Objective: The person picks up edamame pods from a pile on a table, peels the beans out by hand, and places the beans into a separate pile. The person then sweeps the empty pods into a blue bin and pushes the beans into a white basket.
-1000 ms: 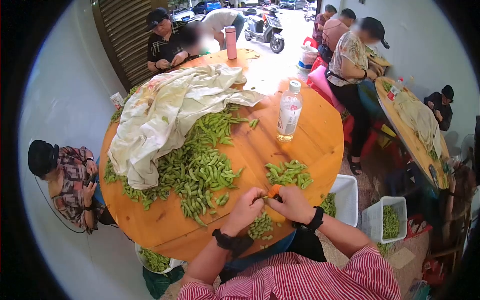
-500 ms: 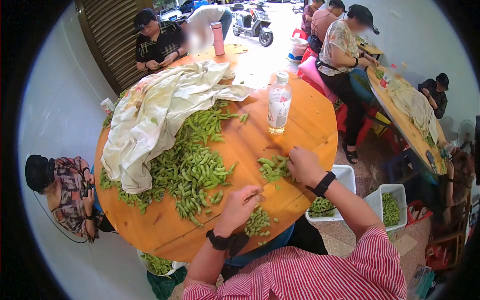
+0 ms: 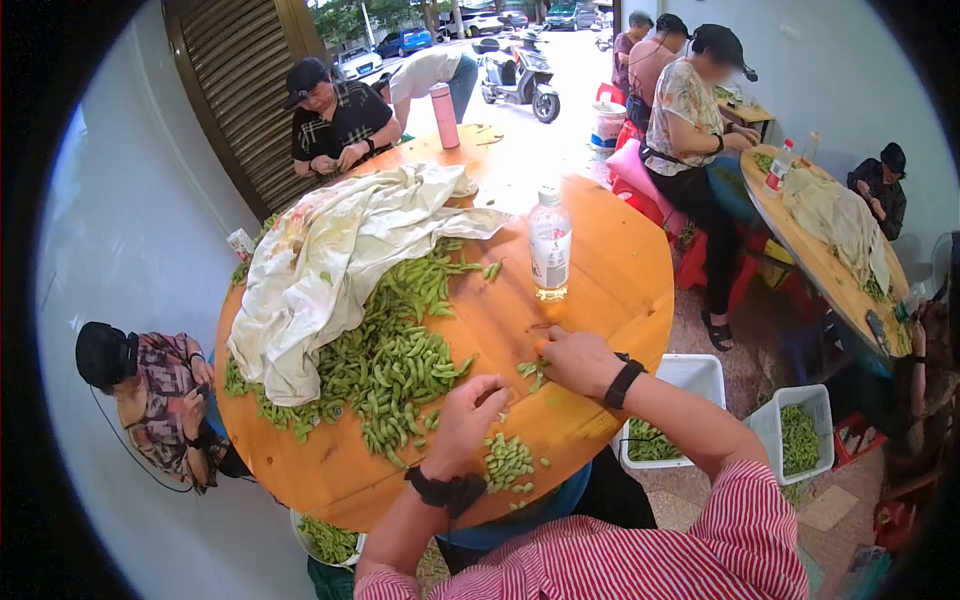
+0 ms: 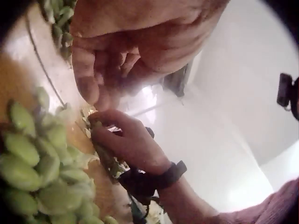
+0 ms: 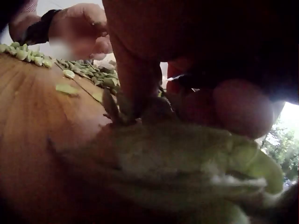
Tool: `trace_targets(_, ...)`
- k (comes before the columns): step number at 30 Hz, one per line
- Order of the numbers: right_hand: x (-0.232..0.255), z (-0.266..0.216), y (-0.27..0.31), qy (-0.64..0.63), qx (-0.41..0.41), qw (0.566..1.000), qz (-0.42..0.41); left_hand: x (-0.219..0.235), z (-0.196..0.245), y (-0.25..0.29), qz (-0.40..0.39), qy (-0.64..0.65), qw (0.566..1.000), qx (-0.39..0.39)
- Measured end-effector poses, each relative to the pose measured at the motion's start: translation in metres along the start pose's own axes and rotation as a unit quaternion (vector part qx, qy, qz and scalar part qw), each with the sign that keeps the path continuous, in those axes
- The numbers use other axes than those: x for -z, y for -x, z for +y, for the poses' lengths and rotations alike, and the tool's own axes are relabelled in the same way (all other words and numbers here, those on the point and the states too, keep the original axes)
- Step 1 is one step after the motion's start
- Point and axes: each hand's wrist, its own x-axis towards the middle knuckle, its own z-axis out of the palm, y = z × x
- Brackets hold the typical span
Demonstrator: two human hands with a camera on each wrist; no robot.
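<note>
Some pods [image 5: 187,158] seem pinched by the right hand [image 3: 582,362]; the left hand [image 3: 464,422] (loosely curled) looks empty.

Left wrist view crops left hand [image 4: 145,42]; right wrist view blurs nearest pods [image 5: 187,158].

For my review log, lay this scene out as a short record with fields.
Surface: wooden table
Left hand: loosely curled, nothing seen in its grip
Right hand: fingers curled over green pods
Near left hand: shelled beans
Main heap: pod heap, partly under crumpled cloth
Bottle: upright, capped
Floor: white basket with greens
Others: people at two tables
</note>
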Motion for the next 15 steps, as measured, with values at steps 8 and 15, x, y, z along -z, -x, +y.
trace_targets(8,0.032,0.015,0.034,-0.066,-0.002,0.994,0.084,0.009,0.017,-0.106,0.011,-0.306,0.939,-0.158)
trace_targets(15,0.023,-0.006,0.059,-0.301,-0.059,0.946,0.101,0.011,0.002,-0.204,0.075,-0.490,0.854,-0.154)
